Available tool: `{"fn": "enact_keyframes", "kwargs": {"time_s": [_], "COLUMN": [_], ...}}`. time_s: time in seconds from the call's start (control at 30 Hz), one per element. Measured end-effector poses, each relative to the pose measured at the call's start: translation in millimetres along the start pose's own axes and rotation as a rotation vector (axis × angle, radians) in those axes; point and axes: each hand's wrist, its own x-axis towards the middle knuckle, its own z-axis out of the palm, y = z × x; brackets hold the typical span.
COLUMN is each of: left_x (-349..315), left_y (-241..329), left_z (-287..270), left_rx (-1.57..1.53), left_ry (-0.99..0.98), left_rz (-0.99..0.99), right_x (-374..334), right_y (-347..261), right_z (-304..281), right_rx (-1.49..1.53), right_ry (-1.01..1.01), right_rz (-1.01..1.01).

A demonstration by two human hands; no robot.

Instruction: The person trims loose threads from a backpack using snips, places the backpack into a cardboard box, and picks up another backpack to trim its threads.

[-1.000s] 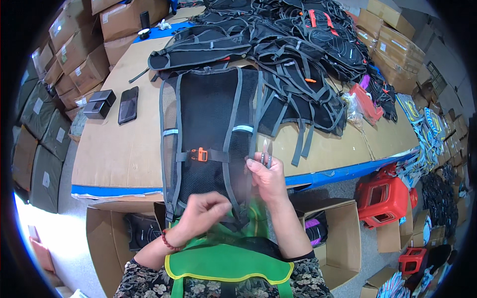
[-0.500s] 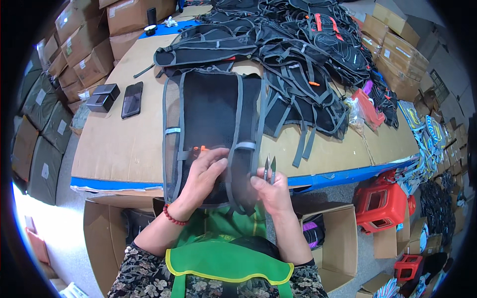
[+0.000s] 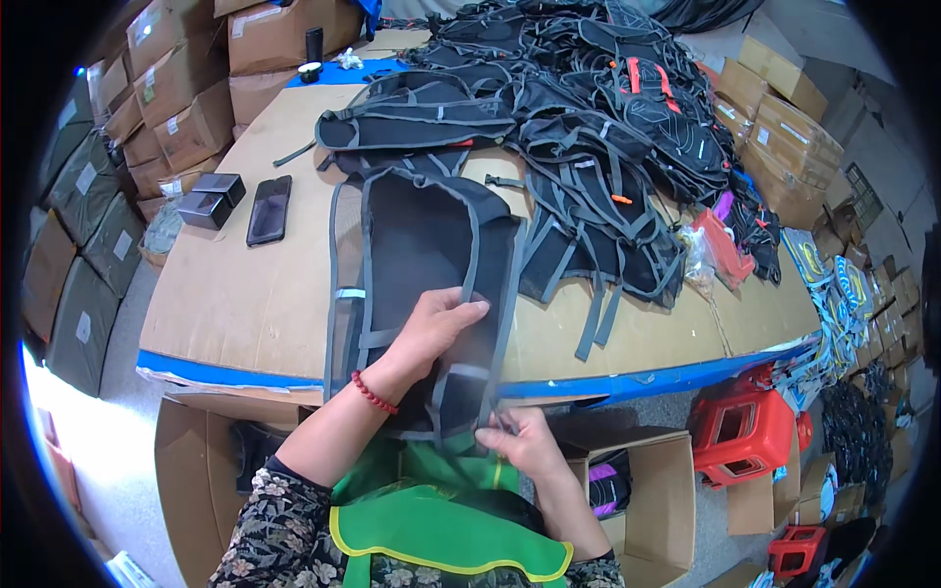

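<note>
A black mesh backpack with grey edging lies over the table's near edge, its lower end hanging towards me. My left hand is closed on the grey trim right of its middle, thumb pointing right. Lower down, my right hand is closed around small metal thread snips, their blades blurred. Its fingertips are at the backpack's lower right corner, and whether they also pinch the fabric I cannot tell. The pack's orange bit is out of sight now.
More black backpacks heap across the back and right of the cardboard-topped table. A phone and a dark box lie at the left. Open cartons stand below the edge, with a red stool to the right.
My right hand has moved down and slightly left with the snips, to the pack's lower corner. My left hand has moved right onto the trim, and the pack's upper right side has folded.
</note>
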Motion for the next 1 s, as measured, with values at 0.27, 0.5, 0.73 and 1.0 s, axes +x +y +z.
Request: {"fn": "enact_keyframes", "kwargs": {"time_s": [0.27,0.5,0.73,1.0], "left_x": [38,18,14,17], "left_y": [8,-12,-28,-32], "left_z": [-14,-24,-29,-33], "left_rx": [-0.091,-0.203,-0.397,-0.441], "left_ry": [0.098,-0.023,-0.075,-0.075], "left_rz": [0.053,0.017,0.038,-0.011], "right_x": [-8,-15,1,42], "right_y": [9,10,0,-18], "right_z": [3,-6,-19,-25], "right_rx": [-0.321,-0.403,0.035,0.098], "right_ry": [-0.299,-0.39,0.069,0.337], "right_rz": [0.197,0.035,-0.017,-0.141]}}
